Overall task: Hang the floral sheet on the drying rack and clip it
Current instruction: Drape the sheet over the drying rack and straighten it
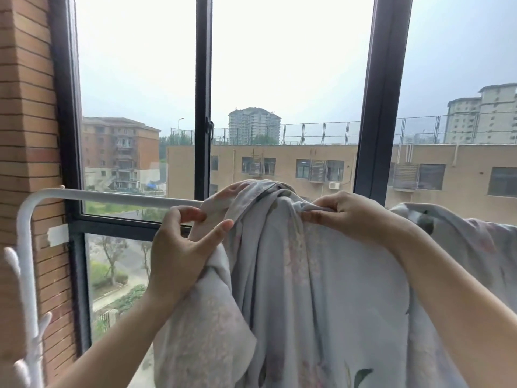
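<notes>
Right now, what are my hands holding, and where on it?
The floral sheet: left hand pinches a bunched fold, right hand pinches the gathered fabric near its top.

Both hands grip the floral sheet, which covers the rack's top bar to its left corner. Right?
No. The head view shows the top bar bare left of the left hand; it and the right hand grip the floral sheet.

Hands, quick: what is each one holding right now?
Left hand: closed, pinching a fold of the floral sheet near the drying rack rail.
Right hand: closed, gripping the sheet's bunched top edge.
</notes>
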Demonstrator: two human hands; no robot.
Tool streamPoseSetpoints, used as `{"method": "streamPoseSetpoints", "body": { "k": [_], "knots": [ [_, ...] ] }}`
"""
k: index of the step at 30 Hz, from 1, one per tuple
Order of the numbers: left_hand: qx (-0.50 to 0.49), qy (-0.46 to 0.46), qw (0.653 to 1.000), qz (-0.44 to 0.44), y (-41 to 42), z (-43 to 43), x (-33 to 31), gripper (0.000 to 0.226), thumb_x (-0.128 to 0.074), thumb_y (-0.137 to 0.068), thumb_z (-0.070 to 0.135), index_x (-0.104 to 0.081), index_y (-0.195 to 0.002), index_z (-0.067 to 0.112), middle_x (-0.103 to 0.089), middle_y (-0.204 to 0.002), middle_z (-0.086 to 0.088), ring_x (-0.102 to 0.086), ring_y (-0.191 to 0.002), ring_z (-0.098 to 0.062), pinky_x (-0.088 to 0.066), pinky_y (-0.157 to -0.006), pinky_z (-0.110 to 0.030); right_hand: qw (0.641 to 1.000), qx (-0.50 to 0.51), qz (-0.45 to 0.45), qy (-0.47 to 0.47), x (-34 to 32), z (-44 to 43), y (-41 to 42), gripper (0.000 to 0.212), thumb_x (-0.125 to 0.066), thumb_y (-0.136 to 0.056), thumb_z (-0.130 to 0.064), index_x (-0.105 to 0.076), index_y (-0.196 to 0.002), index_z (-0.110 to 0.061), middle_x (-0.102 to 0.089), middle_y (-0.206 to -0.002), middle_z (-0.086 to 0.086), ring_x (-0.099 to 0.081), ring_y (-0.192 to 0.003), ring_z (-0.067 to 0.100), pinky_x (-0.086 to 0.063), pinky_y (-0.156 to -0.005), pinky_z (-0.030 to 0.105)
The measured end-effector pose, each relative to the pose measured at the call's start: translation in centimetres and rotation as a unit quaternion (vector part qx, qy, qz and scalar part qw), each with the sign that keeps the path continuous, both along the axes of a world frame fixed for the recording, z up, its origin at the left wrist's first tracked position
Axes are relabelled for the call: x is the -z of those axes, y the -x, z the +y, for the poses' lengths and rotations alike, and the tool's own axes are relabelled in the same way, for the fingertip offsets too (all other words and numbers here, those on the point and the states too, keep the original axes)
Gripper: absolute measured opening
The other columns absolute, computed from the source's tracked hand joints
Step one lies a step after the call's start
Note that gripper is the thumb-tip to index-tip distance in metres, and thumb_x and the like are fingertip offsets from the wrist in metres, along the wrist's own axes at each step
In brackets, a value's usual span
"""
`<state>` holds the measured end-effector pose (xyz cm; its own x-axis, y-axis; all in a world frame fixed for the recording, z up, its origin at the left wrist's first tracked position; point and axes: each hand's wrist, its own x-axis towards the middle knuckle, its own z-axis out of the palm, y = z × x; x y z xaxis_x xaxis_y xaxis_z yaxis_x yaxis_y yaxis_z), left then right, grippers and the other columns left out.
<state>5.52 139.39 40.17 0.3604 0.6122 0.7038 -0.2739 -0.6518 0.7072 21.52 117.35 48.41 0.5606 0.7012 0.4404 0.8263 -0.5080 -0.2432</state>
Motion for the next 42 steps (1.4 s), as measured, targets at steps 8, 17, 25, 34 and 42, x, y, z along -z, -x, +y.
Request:
{"method": "streamPoseSetpoints", "body": {
  "k": [8,17,25,34,42],
  "knots": [
    [0.120,0.115,0.948,0.271,0.0,-1.4,3.0,0.066,-0.073,-0.044,0.071,-0.066,-0.091,0.025,-0.072,-0.077,0.009,-0.066,-0.071,-0.002,-0.046,-0.056,-0.014,1.000,-0.003,-0.020,0.005,0.3,-0.2,-0.5,0.063,-0.033,-0.061,-0.088,-0.067,-0.090,-0.043,-0.064,-0.072,-0.011,-0.062,-0.079,0.012,-0.049,-0.076,0.037],
    [0.148,0.162,0.950,0.220,0.5,-4.0,3.1,0.010,-0.079,-0.075,0.018,-0.074,-0.081,0.012,-0.075,-0.074,0.000,-0.071,-0.066,-0.012,-0.056,-0.058,-0.022,1.000,-0.010,-0.012,-0.001,0.3,-1.1,-0.8,0.052,-0.032,-0.057,-0.091,-0.062,-0.079,-0.056,-0.067,-0.079,-0.015,-0.063,-0.082,0.008,-0.049,-0.079,0.035],
    [0.064,0.105,0.956,0.268,1.7,-2.8,3.8,0.017,-0.072,-0.082,0.035,-0.072,-0.083,0.017,-0.073,-0.075,0.003,-0.068,-0.069,-0.008,-0.052,-0.060,-0.020,0.999,-0.001,-0.044,0.003,0.3,-0.8,0.1,0.043,-0.043,-0.076,-0.078,-0.065,-0.101,-0.051,-0.067,-0.095,-0.018,-0.060,-0.095,0.012,-0.048,-0.083,0.033],
    [0.149,0.173,0.944,0.240,4.5,-2.8,3.1,0.031,-0.077,-0.072,0.036,-0.074,-0.083,0.008,-0.074,-0.073,-0.010,-0.069,-0.064,-0.020,-0.054,-0.062,-0.031,1.000,0.014,-0.025,0.006,0.1,-1.4,0.8,0.038,-0.050,-0.078,-0.074,-0.065,-0.103,-0.050,-0.069,-0.101,-0.017,-0.062,-0.099,0.012,-0.049,-0.087,0.035],
    [0.145,0.165,0.964,0.150,6.3,-0.9,-3.7,0.021,-0.059,-0.080,0.024,-0.068,-0.085,0.006,-0.062,-0.075,-0.010,-0.057,-0.070,-0.020,-0.044,-0.066,-0.033,0.998,0.038,0.022,0.053,-1.0,-2.2,1.6,0.112,-0.041,-0.057,-0.096,-0.031,-0.148,-0.032,-0.042,-0.150,0.000,-0.044,-0.132,0.023,-0.038,-0.106,0.039]
  ]
}}
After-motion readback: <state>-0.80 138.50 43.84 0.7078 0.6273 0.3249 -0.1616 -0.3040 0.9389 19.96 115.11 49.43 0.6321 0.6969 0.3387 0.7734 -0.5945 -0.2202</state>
